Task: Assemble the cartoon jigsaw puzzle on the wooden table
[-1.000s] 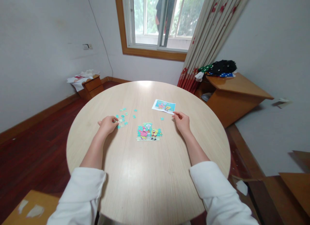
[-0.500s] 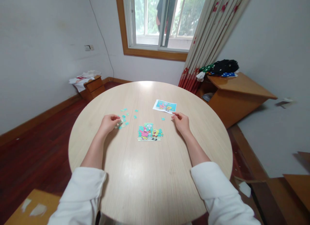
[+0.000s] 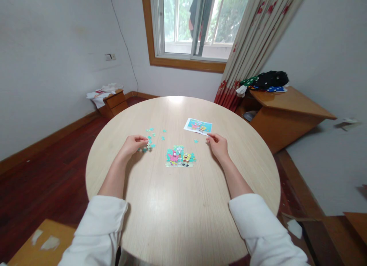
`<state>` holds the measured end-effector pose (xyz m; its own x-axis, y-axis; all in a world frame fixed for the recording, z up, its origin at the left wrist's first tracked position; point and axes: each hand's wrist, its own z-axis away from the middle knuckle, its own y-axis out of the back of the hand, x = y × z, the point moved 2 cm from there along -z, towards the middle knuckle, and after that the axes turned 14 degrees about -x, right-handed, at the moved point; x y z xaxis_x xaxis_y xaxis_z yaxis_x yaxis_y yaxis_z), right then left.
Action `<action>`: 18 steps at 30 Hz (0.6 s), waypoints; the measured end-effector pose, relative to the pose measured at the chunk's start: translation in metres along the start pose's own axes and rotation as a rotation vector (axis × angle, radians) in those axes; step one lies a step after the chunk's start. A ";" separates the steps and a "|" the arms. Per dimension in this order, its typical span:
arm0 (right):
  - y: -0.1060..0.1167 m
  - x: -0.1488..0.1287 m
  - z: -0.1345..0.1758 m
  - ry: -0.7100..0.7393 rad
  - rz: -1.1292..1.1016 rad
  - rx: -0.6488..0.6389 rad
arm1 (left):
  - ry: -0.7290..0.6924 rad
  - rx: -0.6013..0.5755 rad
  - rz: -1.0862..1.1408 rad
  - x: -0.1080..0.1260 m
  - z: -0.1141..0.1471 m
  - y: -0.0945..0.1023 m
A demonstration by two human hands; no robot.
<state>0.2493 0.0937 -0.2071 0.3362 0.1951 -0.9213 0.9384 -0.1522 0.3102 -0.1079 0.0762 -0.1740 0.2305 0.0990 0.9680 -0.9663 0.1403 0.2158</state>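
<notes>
My left hand [image 3: 134, 144] is closed in a pinch on a puzzle piece [image 3: 149, 145], its pale side showing at the fingertips. More loose turquoise puzzle pieces [image 3: 150, 137] lie around and beyond those fingers, some partly hidden by the hand. In front of me, between the hands, is a partly assembled puzzle [image 3: 180, 158] with a pink starfish and a yellow sponge character. My right hand [image 3: 218, 146] is half curled, thumb and index finger apart. Its index fingertip meets the lower right corner of a printed picture sheet [image 3: 200, 125]. One single piece [image 3: 196, 141] lies left of that hand.
The round wooden table [image 3: 172, 205] fills the middle of the view. Behind it are a window [image 3: 197, 25] and a long curtain [image 3: 243, 48]. A wooden cabinet [image 3: 292, 109] with clothes stands at the right, a small drawer unit [image 3: 114, 103] at the left.
The whole view has shifted slightly, so everything appears a little further right. The piece in my left fingertips shows more clearly now. My right hand stays by the picture sheet's corner.
</notes>
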 end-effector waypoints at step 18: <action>0.000 -0.003 0.001 0.005 0.016 -0.002 | 0.028 0.137 -0.025 0.003 0.000 0.001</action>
<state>0.2483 0.0921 -0.2046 0.3516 0.1976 -0.9151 0.9331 -0.1529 0.3255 -0.1084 0.0763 -0.1708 0.2559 0.1246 0.9587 -0.9664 0.0072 0.2570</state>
